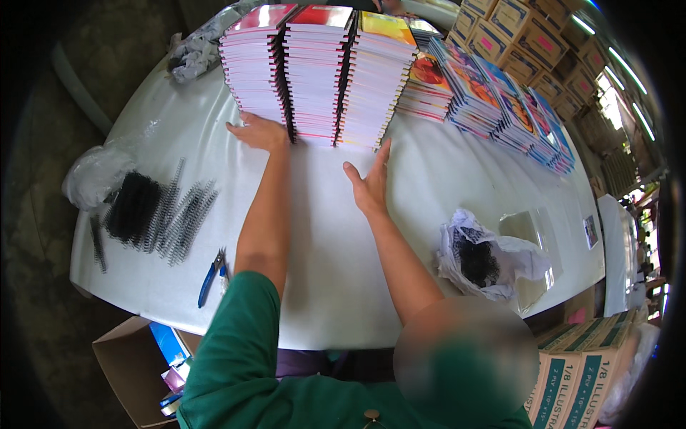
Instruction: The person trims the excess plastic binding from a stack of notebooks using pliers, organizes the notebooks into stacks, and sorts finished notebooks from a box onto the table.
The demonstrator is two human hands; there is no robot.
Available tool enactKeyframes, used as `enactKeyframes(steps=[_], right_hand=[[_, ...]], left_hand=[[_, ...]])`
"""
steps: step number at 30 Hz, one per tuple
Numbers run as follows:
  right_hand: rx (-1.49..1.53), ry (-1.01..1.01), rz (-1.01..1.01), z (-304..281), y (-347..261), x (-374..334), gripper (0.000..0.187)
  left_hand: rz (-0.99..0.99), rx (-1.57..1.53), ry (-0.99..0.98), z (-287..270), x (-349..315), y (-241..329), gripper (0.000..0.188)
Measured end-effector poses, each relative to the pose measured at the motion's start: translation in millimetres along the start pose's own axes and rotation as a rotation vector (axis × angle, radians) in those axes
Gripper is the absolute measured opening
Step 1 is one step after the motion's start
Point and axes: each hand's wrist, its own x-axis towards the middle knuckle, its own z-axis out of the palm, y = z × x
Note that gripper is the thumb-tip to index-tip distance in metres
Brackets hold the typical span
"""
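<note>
Three tall stacks of spiral-bound notebooks stand side by side at the far middle of the table: a red-topped left stack [250, 64], a red-topped middle stack [311, 79] and a yellow-topped right stack [377, 71]. My left hand [261, 134] is at the foot of the left stack, fingers spread toward its left corner; whether it presses on the notebooks I cannot tell. My right hand [371, 184] is open, thumb apart, its fingertips by the lower right corner of the yellow-topped stack. Neither hand grips anything.
Black spiral binding coils [143, 214] lie at the left beside a plastic bag [96, 175]. Blue-handled pliers [209, 282] rest nearer me. Crumpled paper [457, 275] holds black coils at the right. More notebooks [493, 100] are piled at the back right, before cardboard boxes [511, 36].
</note>
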Motion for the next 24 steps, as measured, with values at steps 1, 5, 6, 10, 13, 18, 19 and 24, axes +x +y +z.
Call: enactKeyframes(steps=[1,5,6,10,13,18,19,24], right_hand=[[-0.011,-0.001,-0.018,3.4,-0.2,0.3,0.105],[-0.025,-0.002,-0.001,0.9,1.9,1.6,0.106],[-0.042,-0.011,0.008,-0.4,2.1,1.3,0.106],[-0.128,0.004,0.025,0.6,9.5,5.0,0.104],[-0.317,0.024,0.106,6.5,13.0,4.1,0.100],[-0.572,-0.022,0.285,17.2,-0.8,13.3,0.090],[-0.576,-0.011,0.297,14.6,-0.5,14.4,0.090],[-0.599,-0.055,0.296,14.8,-9.2,12.4,0.090]], left_hand=[[0.023,-0.011,-0.018,-0.3,0.9,-3.1,0.074],[0.190,-0.042,-0.225,-17.9,-6.5,-15.2,0.079],[0.221,-0.044,-0.294,-27.5,-12.2,-18.0,0.080],[0.210,-0.072,-0.547,-48.1,-14.9,-21.2,0.075],[0.188,0.020,-0.593,-47.2,-2.1,-21.7,0.078],[0.281,0.394,-0.530,-48.1,8.8,-27.2,0.078],[0.296,0.353,-0.570,-50.6,6.3,-24.1,0.075],[0.462,0.319,-0.586,-61.7,11.4,-25.7,0.063]])
